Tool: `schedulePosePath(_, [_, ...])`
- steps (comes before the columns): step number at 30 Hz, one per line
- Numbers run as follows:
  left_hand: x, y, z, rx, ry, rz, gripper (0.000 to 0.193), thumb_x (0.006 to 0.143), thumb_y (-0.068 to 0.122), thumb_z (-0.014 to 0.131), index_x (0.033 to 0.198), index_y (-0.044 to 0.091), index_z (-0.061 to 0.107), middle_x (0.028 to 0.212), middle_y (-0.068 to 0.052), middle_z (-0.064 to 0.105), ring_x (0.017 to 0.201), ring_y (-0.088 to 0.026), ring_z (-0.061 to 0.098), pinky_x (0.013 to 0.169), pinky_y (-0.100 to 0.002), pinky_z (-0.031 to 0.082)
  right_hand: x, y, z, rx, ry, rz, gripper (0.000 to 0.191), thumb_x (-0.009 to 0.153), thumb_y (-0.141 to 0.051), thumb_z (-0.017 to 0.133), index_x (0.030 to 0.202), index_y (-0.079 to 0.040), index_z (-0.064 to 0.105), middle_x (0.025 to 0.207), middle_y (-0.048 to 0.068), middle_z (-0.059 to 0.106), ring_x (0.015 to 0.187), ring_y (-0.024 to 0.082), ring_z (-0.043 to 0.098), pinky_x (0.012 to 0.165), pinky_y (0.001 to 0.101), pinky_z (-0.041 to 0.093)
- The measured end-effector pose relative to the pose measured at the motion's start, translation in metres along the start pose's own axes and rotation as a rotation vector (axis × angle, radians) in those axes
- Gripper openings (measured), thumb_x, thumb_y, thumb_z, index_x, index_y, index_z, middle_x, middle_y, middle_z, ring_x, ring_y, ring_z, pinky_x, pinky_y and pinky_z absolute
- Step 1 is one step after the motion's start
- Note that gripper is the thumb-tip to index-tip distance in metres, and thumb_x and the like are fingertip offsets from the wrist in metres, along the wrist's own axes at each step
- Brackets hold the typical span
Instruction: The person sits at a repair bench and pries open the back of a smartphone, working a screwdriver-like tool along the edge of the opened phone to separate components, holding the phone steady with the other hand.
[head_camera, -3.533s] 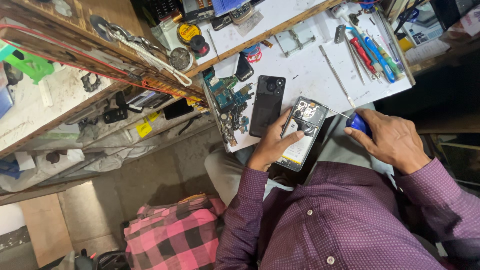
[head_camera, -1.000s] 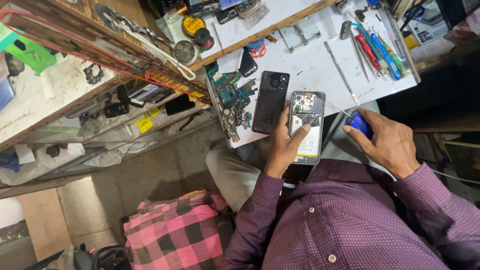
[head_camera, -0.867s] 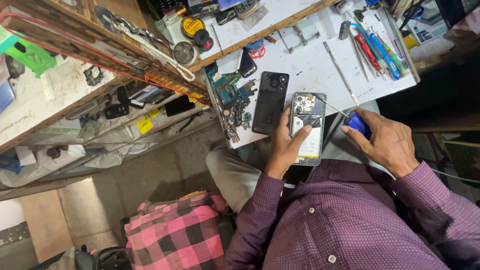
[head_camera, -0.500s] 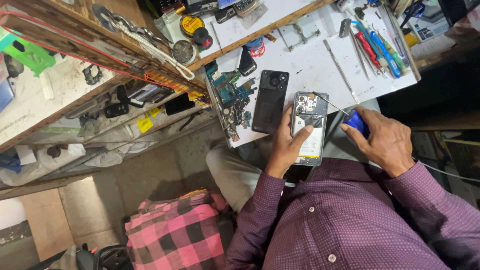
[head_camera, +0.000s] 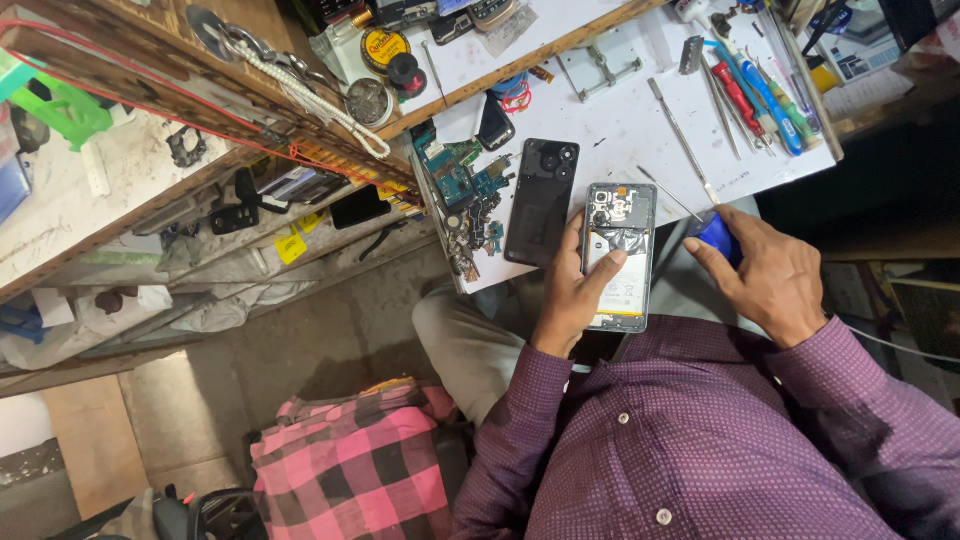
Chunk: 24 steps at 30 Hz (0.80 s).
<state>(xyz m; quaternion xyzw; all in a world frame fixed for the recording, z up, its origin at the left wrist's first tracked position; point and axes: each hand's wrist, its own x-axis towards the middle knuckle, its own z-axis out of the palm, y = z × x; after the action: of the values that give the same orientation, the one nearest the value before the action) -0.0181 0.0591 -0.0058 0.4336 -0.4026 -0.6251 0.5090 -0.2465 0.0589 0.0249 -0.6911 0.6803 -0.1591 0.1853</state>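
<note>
Gripping opened phone, left hand steadier, straighter now; right hand clasping blue-handled screwdriver.

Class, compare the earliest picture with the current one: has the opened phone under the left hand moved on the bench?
Yes. The opened phone lay tilted, its top toward the black back cover; now it lies straight, parallel beside the cover, under the left hand.

Phone-repair workshop, probably: white bench strewn with screwdrivers, circuit boards, an opened phone.
</note>
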Motion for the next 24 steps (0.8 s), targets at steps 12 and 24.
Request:
schedulePosePath(12, [-0.002, 0.007, 0.005, 0.114, 0.006, 0.003, 0.073, 0.096, 0.018, 0.070, 0.157, -0.003, 0.036, 0.138, -0.015, 0.062, 0.124, -0.017, 0.062, 0.107, -0.031, 0.049, -0.003, -0.001, -0.007, -0.021, 0.015, -0.100, 0.056, 0.093, -0.050, 0.069, 0.129, -0.006, 0.070, 0.103, 0.015, 0.075, 0.077, 0.030, 0.073, 0.070, 0.0396, 0.056])
schedulePosePath(24, [-0.004, 0.001, 0.004, 0.165, 0.001, 0.028, 0.073, 0.095, 0.016, 0.071, 0.156, -0.005, 0.037, 0.140, -0.015, 0.060, 0.126, -0.018, 0.060, 0.109, -0.031, 0.047, 0.004, 0.005, -0.013, -0.009, 0.105, -0.084, 0.054, 0.098, -0.050, 0.069, 0.129, -0.006, 0.069, 0.107, 0.014, 0.075, 0.077, 0.030, 0.071, 0.071, 0.0397, 0.056])
